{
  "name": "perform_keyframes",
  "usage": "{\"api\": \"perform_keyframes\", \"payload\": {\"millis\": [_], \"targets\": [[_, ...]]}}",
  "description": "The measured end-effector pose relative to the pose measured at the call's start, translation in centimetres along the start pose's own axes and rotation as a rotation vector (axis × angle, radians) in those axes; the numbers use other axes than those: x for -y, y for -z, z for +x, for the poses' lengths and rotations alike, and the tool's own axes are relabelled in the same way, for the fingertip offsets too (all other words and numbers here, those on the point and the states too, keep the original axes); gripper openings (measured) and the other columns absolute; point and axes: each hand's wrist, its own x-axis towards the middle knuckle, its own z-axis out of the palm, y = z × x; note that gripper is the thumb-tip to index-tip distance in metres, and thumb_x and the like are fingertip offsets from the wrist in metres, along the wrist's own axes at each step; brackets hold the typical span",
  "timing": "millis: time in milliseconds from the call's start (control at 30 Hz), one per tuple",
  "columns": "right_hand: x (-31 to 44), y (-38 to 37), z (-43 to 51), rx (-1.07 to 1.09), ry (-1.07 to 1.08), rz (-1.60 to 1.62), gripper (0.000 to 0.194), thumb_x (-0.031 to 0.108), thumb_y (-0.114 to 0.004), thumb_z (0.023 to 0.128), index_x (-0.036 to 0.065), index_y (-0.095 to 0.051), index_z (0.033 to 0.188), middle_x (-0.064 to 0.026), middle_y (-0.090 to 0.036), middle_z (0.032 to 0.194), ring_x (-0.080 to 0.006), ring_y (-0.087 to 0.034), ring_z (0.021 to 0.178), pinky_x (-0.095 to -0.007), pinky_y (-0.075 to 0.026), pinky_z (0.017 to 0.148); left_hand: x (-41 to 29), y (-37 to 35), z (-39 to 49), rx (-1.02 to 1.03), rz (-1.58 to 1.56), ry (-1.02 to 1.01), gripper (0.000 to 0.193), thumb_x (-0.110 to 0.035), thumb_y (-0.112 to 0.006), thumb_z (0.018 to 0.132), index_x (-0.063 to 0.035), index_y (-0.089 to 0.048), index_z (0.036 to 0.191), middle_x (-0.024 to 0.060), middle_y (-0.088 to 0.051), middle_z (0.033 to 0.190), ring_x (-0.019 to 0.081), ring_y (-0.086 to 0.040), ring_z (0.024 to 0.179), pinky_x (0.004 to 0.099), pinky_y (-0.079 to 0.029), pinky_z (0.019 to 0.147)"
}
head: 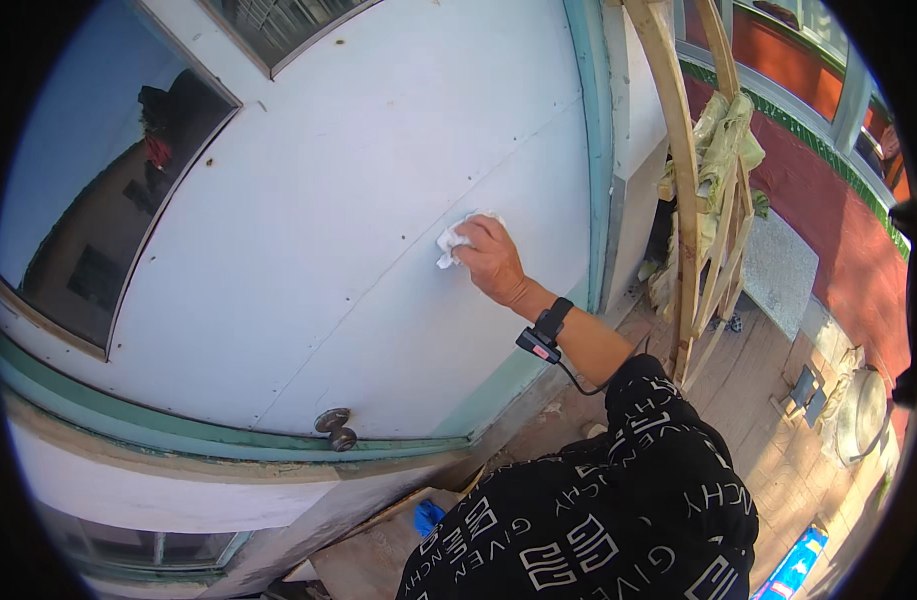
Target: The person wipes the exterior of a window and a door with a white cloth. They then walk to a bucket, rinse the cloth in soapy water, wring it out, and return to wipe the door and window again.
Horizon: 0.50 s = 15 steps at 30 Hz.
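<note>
My right hand (493, 259) grips a crumpled white cloth or paper wad (451, 241) and presses it against the white door panel (316, 225). It sits just by a thin diagonal seam dotted with small nail heads. A black strap with a small device (542, 339) and a cable is around my right wrist. Lower on the panel's edge is a dark round door knob (336, 429). My left hand is out of view.
A teal door frame (599, 187) borders the panel, and dark glass panes (128, 202) are set in it. At right, a wooden rack (687, 195) leans with yellowish wrapping. Beyond stand a red wall (841, 217) and a round white object (860, 412) on the tiled floor.
</note>
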Motion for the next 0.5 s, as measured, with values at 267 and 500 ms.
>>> {"api": "perform_keyframes", "payload": {"millis": [267, 500], "targets": [[-16.9, 2.9, -0.4, -0.549, -0.909, -0.252, 0.015, -0.004, -0.069, 0.072, 0.009, -0.068, 0.080, -0.0054, -0.065, 0.096, -0.0318, -0.055, 0.099, -0.0409, -0.046, 0.082, -1.7, -0.6, -3.8, -0.035, -0.038, 0.089, 0.049, -0.019, -0.072, 0.082, -0.0028, -0.057, 0.127, 0.0205, -0.064, 0.108, 0.0334, -0.067, 0.090, 0.0426, -0.052, 0.076], [-2.3, -1.9, -5.5, -0.148, -0.446, 0.201, 0.025, -0.011, -0.063, 0.064, 0.007, -0.066, 0.082, -0.0118, -0.055, 0.108, -0.0367, -0.052, 0.105, -0.0413, -0.049, 0.081, -4.4, 3.3, -8.7, -0.168, -0.169, -0.012, 0.051, -0.018, -0.072, 0.083, -0.0020, -0.056, 0.129, 0.0202, -0.063, 0.110, 0.0322, -0.067, 0.089, 0.0419, -0.052, 0.076]]}}
